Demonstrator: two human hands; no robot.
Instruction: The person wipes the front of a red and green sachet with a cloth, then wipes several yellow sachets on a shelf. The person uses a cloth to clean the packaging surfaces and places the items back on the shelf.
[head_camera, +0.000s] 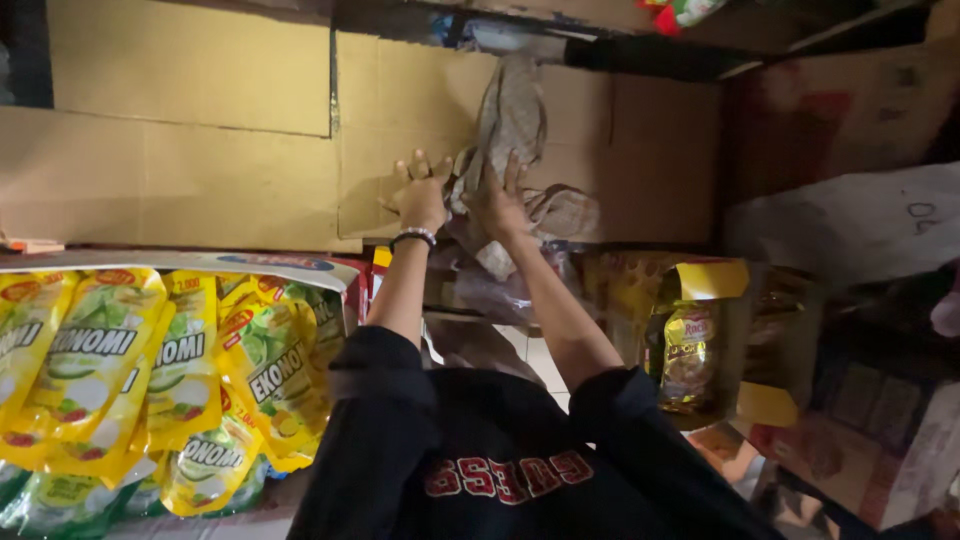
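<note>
Two hands are up on one grey rag (512, 120), which hangs limp against the cardboard boxes (240, 180) straight ahead of you. It looks light, soft and floppy, so you'd grip a bunched fold, not an edge. Your right hand (497, 203) lies on its lower folds, fingers spread; whether it pinches any cloth, I cannot tell. Your left hand (421, 196) is open, just beside it. Yellow refill pouches (150, 370) sit lower left.

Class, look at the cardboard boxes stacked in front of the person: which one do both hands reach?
The middle box. The left hand lies flat on it and the right hand presses a crumpled cloth against it; the other boxes go untouched.
</note>
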